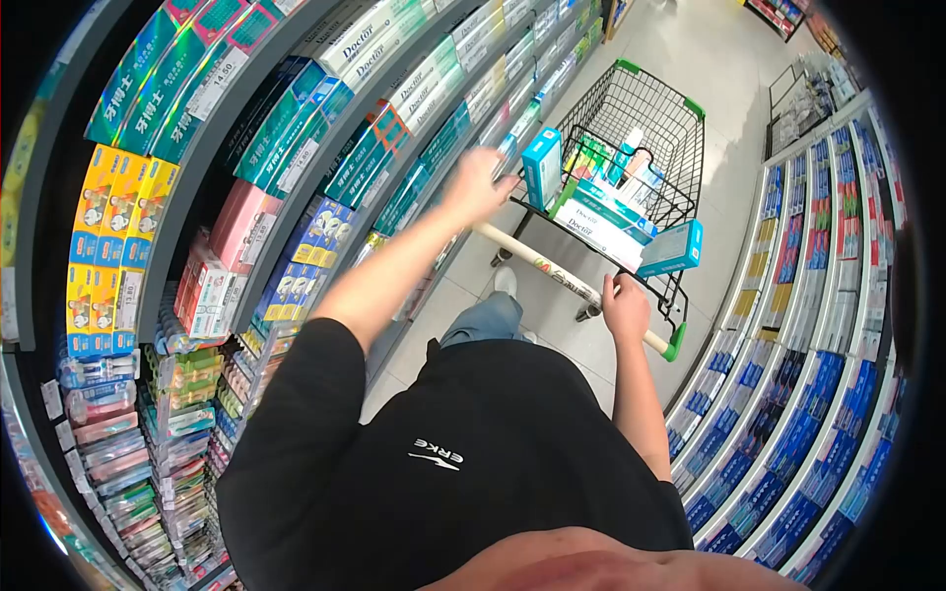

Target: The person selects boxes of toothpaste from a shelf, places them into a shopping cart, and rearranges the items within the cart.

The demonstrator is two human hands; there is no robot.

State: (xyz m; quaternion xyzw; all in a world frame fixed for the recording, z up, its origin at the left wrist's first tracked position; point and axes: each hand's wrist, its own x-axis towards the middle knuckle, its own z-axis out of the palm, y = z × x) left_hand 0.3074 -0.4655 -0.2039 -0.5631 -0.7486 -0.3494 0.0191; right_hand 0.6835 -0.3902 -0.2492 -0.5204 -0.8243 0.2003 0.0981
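Note:
A black wire shopping cart (680, 138) with green corners stands ahead of me. My right hand (626, 307) is closed round the right part of its pale handle bar (537, 262). Raised above the handle's left end, near the shelf, my left hand (478, 185) is blurred, and what its fingers hold, if anything, cannot be made out. Close beside it, a teal box (542, 167) stands at the cart's near left corner. Another teal box (672, 248) leans at the near right corner. Between them lie white and teal toothpaste boxes (601, 225), with bottles (627, 148) behind.
Curved shelves (296, 118) of toothpaste boxes rise close on the left, with hanging toothbrush packs (118, 463) below. More shelves (788, 394) of blue packs line the right. A tiled aisle floor (734, 128) runs ahead, past a wire rack (793, 108).

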